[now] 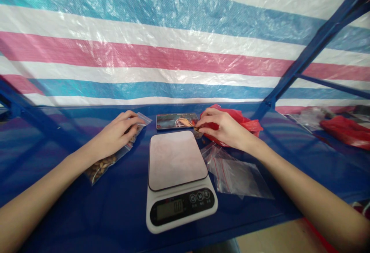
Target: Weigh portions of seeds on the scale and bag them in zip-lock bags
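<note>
My left hand (123,131) lies over a clear zip bag (102,166) of brown, nut-like pieces, its fingers curled on the bag's upper end near the seal. At the far side of the kitchen scale (177,162), my right hand (218,126) has thumb and fingers closed at the rim of a small clear cup (198,134). Something brownish shows at those fingertips, too small to make out. Behind and beside this hand sits a crumpled red plastic bag (251,126). The scale's plate is bare and its display reads 0.0.
A phone (170,121) with a lit screen lies behind the scale. Flat clear zip bags (239,178) are to the scale's right. Blue metal struts (306,54) rise from the blue table (115,214) before a striped sheet (144,56). Another red bag (347,129) lies far right.
</note>
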Tool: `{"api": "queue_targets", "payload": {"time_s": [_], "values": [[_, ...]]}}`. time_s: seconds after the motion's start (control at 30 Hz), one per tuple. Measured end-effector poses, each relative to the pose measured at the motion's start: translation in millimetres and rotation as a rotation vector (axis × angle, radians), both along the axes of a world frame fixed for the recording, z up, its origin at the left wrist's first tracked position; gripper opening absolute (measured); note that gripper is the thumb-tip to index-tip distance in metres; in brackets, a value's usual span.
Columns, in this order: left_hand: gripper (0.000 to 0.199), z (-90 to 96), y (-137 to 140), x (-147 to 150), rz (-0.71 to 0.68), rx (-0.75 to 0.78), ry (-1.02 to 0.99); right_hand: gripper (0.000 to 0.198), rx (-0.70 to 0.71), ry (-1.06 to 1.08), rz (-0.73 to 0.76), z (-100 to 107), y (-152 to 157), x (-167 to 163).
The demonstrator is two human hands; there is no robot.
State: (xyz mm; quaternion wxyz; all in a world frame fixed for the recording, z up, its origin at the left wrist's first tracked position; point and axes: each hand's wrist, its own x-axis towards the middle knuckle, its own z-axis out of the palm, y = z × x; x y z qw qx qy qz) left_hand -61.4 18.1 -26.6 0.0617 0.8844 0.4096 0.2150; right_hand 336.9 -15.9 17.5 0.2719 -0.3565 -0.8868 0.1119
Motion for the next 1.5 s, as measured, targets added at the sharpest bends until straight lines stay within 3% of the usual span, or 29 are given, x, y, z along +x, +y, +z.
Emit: {"api": "queue_targets", "payload": {"time_s": [0.23,0.47,0.6,0.73,0.9,1.07,1.2,1.37,1.5], "values": [[0.039,1.6,-0.7,0.9,0.003,-0.002,-0.001,0.002,-0.134,0.096,0.004,1.4,-2.6,-3.0],[0.039,-0.4,-1.2,-0.6,0.003,-0.013,0.004,0.017,-0.055,0.188,-0.101,6.3,-3.6,0.2],[0.04,-0.6,-0.9,-1.0,0.002,-0.01,0.009,0.014,-0.082,0.172,-0.154,10.7,-3.9,5.6],[0.04,-0.6,-0.2,-0.9,0.002,-0.004,0.0,0.015,-0.159,0.152,-0.14,11.8,-6.0,5.6],[0.039,-0.5,-0.8,-0.7,-0.007,-0.001,-0.011,0.018,-0.096,0.174,-0.089,9.8,-8.0,2.9],[0.039,-0.5,-0.5,-0.5,0.001,-0.003,-0.004,0.023,-0.14,0.162,-0.031,6.8,-9.0,2.3],[0.04,-1.0,-0.1,-1.1,0.007,-0.009,-0.001,0.022,-0.116,0.166,-0.045,8.1,-9.1,4.1],[0.041,0.7,-1.4,-0.1,0.0,-0.014,-0.003,0.021,-0.189,0.162,-0.01,10.9,-11.0,2.5],[0.042,2.4,-2.5,1.3,0.012,-0.029,-0.002,0.021,-0.117,0.21,-0.077,17.8,-14.7,1.3]]}}
